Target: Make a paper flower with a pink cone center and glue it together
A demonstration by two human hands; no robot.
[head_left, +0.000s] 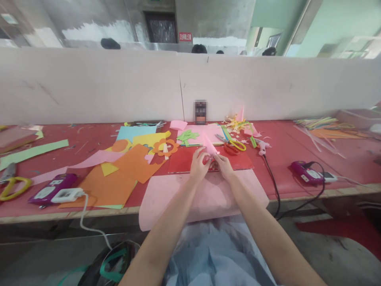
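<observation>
One pointy pink paper (209, 143) is over the red board (179, 161), its low end pinched by the left hand (199, 163) and right hand (224, 165). Soft pinches seem best, so it does not crumple.

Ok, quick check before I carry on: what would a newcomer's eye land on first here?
Probably the pink paper cone, held point-up at the centre between the left hand and right hand. Next, the bright orange sheets and the orange flower cut-out to the left of the hands. The yellow-handled scissors also stand out, lying just beyond the right hand.
</observation>
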